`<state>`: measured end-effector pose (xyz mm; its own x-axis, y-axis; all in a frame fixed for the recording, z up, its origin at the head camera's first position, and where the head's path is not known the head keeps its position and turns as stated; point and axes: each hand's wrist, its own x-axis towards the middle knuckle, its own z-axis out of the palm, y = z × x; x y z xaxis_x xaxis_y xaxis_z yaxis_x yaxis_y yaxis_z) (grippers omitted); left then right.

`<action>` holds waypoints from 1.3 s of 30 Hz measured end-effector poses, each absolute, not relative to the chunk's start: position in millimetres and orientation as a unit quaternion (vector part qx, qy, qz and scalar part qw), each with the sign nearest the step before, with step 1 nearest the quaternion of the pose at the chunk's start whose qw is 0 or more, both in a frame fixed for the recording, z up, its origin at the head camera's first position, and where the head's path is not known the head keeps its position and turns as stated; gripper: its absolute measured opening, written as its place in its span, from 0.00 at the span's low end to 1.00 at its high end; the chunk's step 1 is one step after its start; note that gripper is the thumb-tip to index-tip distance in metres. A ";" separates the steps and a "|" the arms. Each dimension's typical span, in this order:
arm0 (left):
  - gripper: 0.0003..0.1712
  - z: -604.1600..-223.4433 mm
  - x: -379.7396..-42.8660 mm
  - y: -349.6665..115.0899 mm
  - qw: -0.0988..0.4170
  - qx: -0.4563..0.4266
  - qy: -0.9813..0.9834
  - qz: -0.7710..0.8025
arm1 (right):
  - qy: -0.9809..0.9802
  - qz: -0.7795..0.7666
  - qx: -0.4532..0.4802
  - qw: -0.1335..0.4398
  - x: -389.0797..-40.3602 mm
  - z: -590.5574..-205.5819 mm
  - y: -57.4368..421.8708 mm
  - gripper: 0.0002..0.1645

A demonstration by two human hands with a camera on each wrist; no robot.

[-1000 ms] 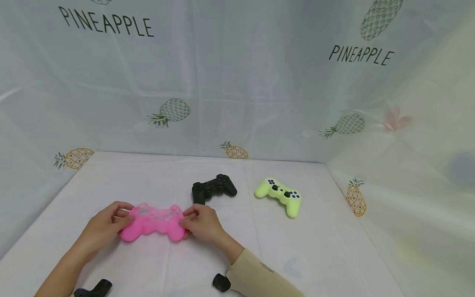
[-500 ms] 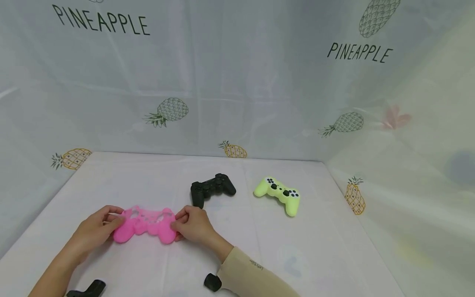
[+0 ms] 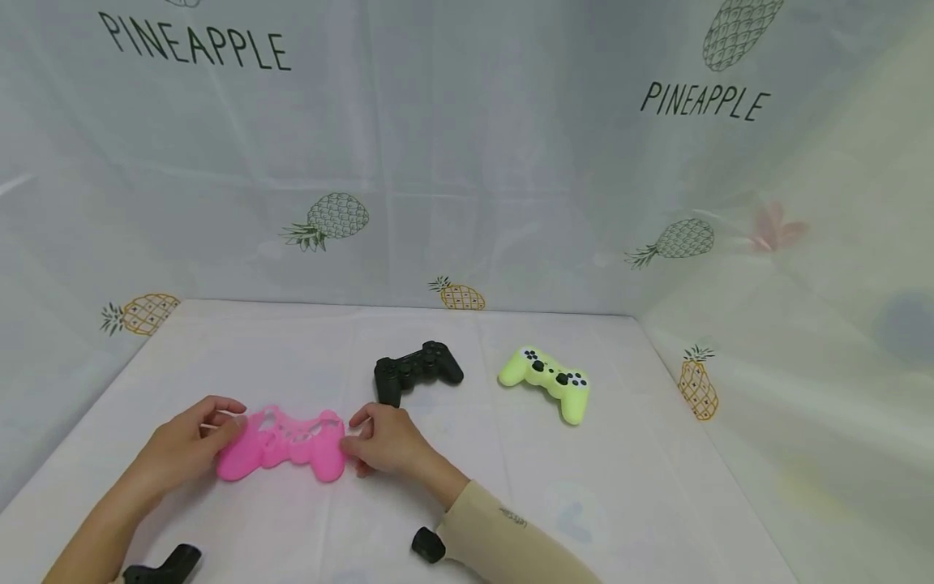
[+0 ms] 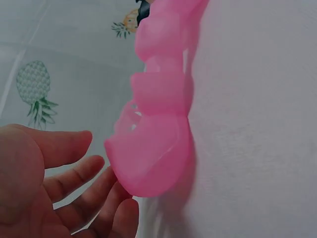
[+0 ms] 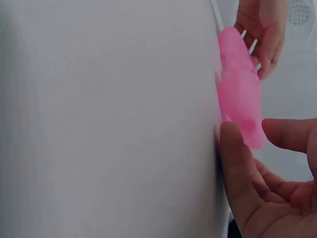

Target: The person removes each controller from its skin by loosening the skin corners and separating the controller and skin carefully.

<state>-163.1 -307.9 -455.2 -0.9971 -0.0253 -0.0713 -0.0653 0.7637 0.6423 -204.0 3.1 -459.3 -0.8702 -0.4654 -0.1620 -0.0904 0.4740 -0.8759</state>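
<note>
A pink silicone game controller cover, with cut-outs along its upper face, lies on the white table. My left hand is at the cover's left grip; in the left wrist view its thumb stands apart from the cover and the relaxed fingers are close beside it. At the right end is my right hand. Seen from the right wrist, its thumb and forefinger are spread around that end of the cover without pinching it. Whether a fingertip still touches there, I cannot tell.
A black game controller lies behind the right hand. Farther right is a lime-green controller with dark sticks. Pineapple-printed sheeting hangs behind the table. Black wrist devices show near the left forearm and right sleeve.
Both hands moved the pink cover left and slightly nearer, lowering it to the table. The fingers have since loosened and let go of it. The black and lime-green controllers stayed put.
</note>
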 end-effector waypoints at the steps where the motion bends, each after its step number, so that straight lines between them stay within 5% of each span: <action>1: 0.26 -452.8 -163.8 -306.3 0.019 -0.020 0.940 0.341 | 0.840 -0.477 -0.176 0.189 -204.7 -457.2 6.5 0.14; 10: 0.24 -423.9 -181.8 -267.6 -0.038 0.036 0.936 0.347 | 0.835 -0.478 -0.238 0.129 -225.5 -436.4 51.1 0.18; 21: 0.35 -412.4 -219.5 -198.8 0.015 0.105 0.915 0.389 | 0.880 -0.430 -0.201 0.004 -261.3 -423.0 111.5 0.15; 27: 0.45 -421.5 -234.2 -168.3 0.066 0.104 0.906 0.404 | 0.890 -0.419 -0.178 0.001 -275.6 -429.6 125.4 0.21; 39: 0.48 -440.8 -248.0 -139.0 0.101 0.070 0.917 0.380 | 0.909 -0.383 -0.166 0.016 -293.7 -452.7 126.6 0.36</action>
